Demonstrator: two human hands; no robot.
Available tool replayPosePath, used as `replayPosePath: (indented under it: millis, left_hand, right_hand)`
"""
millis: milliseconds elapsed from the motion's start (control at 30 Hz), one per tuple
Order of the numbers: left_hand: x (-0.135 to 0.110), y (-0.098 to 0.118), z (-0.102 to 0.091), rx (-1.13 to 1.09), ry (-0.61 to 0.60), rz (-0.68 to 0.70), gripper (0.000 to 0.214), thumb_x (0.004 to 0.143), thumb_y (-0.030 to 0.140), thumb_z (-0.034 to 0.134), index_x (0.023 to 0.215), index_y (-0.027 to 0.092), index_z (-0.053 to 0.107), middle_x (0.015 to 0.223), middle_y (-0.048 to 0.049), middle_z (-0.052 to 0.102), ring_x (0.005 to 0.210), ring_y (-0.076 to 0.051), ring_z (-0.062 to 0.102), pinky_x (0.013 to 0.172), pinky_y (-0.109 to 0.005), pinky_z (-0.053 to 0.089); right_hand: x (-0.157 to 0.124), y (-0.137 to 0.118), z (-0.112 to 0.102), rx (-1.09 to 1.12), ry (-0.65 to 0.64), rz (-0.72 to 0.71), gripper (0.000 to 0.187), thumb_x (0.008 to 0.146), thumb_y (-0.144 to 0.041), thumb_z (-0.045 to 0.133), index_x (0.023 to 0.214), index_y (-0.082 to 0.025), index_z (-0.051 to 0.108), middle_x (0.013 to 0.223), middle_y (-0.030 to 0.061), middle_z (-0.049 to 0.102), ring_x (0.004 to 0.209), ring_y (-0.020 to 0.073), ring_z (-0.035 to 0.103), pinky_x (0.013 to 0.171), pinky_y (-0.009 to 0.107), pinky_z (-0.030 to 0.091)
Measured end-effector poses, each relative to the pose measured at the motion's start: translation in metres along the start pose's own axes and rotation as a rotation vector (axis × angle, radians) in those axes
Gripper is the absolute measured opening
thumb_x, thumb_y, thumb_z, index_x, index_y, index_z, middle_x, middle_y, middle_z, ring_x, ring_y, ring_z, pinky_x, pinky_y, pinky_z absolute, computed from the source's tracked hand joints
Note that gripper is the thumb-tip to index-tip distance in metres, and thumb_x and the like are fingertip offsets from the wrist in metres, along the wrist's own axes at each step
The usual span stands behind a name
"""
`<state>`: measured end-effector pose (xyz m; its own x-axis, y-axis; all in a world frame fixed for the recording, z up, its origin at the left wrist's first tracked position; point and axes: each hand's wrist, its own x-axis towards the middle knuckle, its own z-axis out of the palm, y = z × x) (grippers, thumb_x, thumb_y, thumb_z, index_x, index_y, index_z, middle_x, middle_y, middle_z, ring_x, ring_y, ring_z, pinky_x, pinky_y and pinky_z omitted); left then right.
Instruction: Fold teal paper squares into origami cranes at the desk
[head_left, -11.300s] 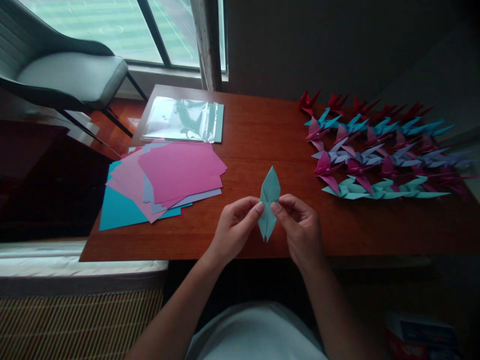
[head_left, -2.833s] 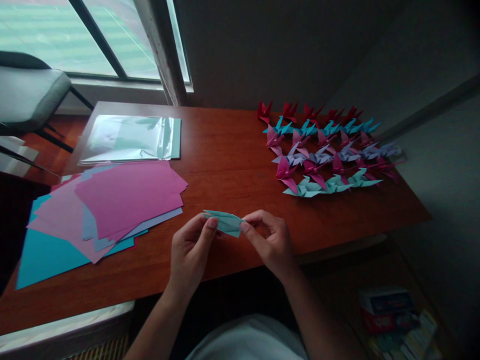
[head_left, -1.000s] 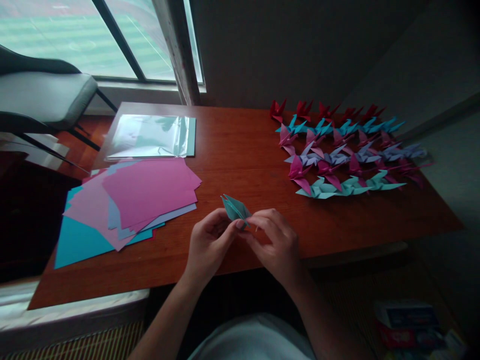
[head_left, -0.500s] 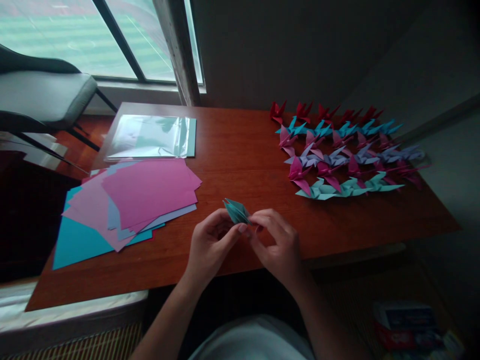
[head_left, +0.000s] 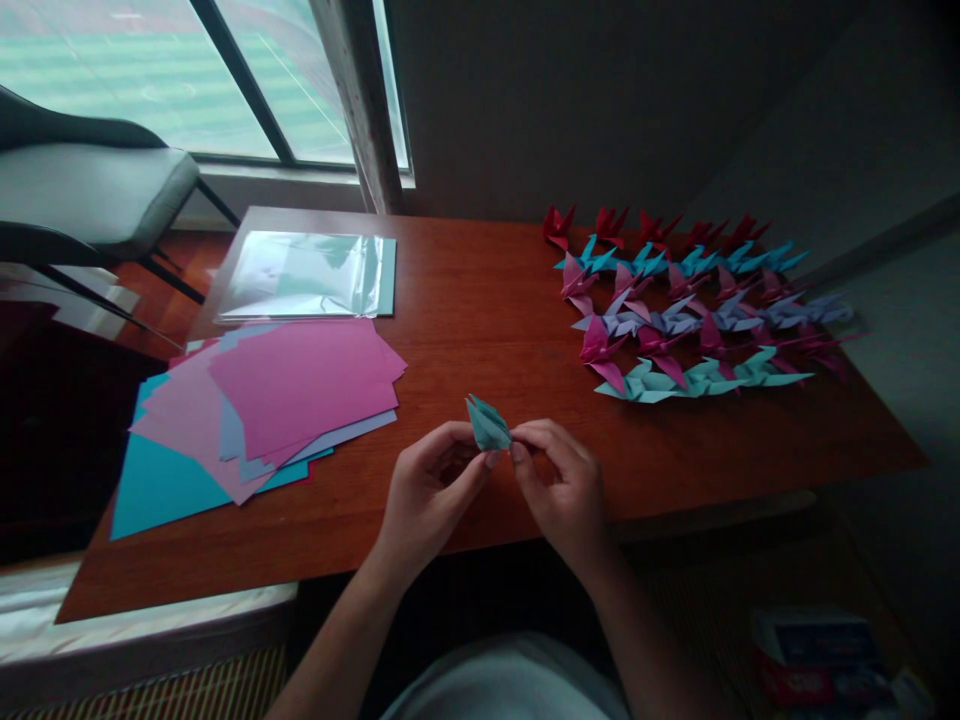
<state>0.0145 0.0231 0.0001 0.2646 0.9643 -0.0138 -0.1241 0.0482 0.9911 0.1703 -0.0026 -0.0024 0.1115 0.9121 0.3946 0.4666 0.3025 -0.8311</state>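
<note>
A small folded teal paper piece (head_left: 487,424) is held just above the near edge of the wooden table (head_left: 480,290). My left hand (head_left: 431,495) pinches it from the left with thumb and fingers. My right hand (head_left: 559,490) pinches its right end, fingers curled. Both hands are closed on the paper. Its pointed end sticks up and to the left.
A fanned stack of pink, lilac and blue paper sheets (head_left: 277,395) lies at the left, with a clear plastic sleeve (head_left: 307,275) behind it. Rows of several folded paper cranes (head_left: 682,300) fill the right side. A grey chair (head_left: 90,190) stands by the window. Boxes (head_left: 817,650) lie on the floor.
The teal piece went from a long flat diamond held upright to a shorter, narrower folded shape. In the last second both hands shifted slightly right and kept pinching it.
</note>
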Motion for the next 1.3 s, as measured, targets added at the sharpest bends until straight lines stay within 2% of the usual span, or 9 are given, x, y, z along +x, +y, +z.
replayPosePath:
  millis: [267, 433, 567, 800, 1033, 1200, 1300]
  left_hand:
    - [0.0001, -0.0025, -0.0005, 0.062, 0.032, -0.011, 0.014, 0.085, 0.031, 0.076, 0.091, 0.018, 0.076, 0.087, -0.0059, 0.075, 0.076, -0.017, 0.068, 0.071, -0.024, 0.055]
    - [0.0015, 0.0001, 0.0, 0.077, 0.042, 0.053, 0.011, 0.087, 0.027, 0.073, 0.091, 0.018, 0.077, 0.094, -0.0078, 0.075, 0.088, -0.019, 0.07, 0.079, -0.026, 0.056]
    - [0.0004, 0.0012, 0.0005, 0.035, -0.002, 0.007, 0.014, 0.088, 0.027, 0.072, 0.099, 0.019, 0.076, 0.104, -0.0089, 0.076, 0.097, -0.022, 0.072, 0.085, -0.029, 0.058]
    - [-0.0014, -0.0034, -0.0011, 0.012, -0.006, 0.002, 0.01, 0.086, 0.025, 0.075, 0.093, 0.019, 0.073, 0.09, -0.005, 0.075, 0.082, -0.017, 0.07, 0.077, -0.024, 0.057]
    - [0.0003, -0.004, -0.0013, -0.001, -0.006, 0.011, 0.009, 0.085, 0.024, 0.075, 0.091, 0.018, 0.072, 0.089, -0.0046, 0.072, 0.083, -0.016, 0.068, 0.077, -0.023, 0.055]
    - [0.0013, -0.0037, 0.0012, -0.07, 0.091, -0.007, 0.016, 0.081, 0.02, 0.079, 0.09, 0.019, 0.065, 0.084, 0.0006, 0.069, 0.077, -0.012, 0.067, 0.072, -0.018, 0.054]
    - [0.0022, -0.0031, 0.002, -0.095, 0.118, -0.011, 0.022, 0.08, 0.018, 0.08, 0.097, 0.02, 0.065, 0.087, 0.0015, 0.07, 0.079, -0.01, 0.068, 0.073, -0.017, 0.054]
  right_hand:
    - [-0.0016, 0.0054, 0.0015, 0.082, -0.005, 0.13, 0.013, 0.095, -0.025, 0.058, 0.089, -0.021, 0.069, 0.083, 0.0034, 0.07, 0.075, 0.0158, 0.066, 0.068, 0.027, 0.054]
    - [-0.0008, 0.005, 0.0009, 0.109, -0.024, 0.157, 0.016, 0.097, -0.028, 0.057, 0.091, -0.021, 0.07, 0.084, 0.0035, 0.07, 0.077, 0.0165, 0.066, 0.068, 0.028, 0.054]
    - [-0.0004, 0.0055, -0.0001, 0.127, -0.042, 0.173, 0.017, 0.098, -0.029, 0.056, 0.09, -0.022, 0.07, 0.081, 0.0025, 0.068, 0.077, 0.0168, 0.065, 0.068, 0.028, 0.053]
    - [-0.0004, 0.0061, -0.0012, 0.171, -0.091, 0.189, 0.018, 0.098, -0.031, 0.056, 0.091, -0.021, 0.07, 0.085, 0.0028, 0.069, 0.079, 0.0163, 0.065, 0.072, 0.027, 0.052]
    - [-0.0005, 0.0073, 0.0002, 0.205, -0.088, 0.19, 0.016, 0.098, -0.028, 0.057, 0.092, -0.021, 0.07, 0.086, 0.0024, 0.068, 0.08, 0.0153, 0.064, 0.071, 0.026, 0.05]
    - [-0.0024, 0.0081, 0.0011, 0.202, -0.094, 0.193, 0.014, 0.098, -0.027, 0.058, 0.092, -0.021, 0.069, 0.086, 0.0019, 0.066, 0.08, 0.0149, 0.063, 0.071, 0.027, 0.048]
    - [-0.0033, 0.0076, 0.0009, 0.194, -0.1, 0.196, 0.012, 0.097, -0.026, 0.058, 0.092, -0.021, 0.068, 0.085, 0.0015, 0.065, 0.078, 0.0145, 0.062, 0.069, 0.027, 0.047]
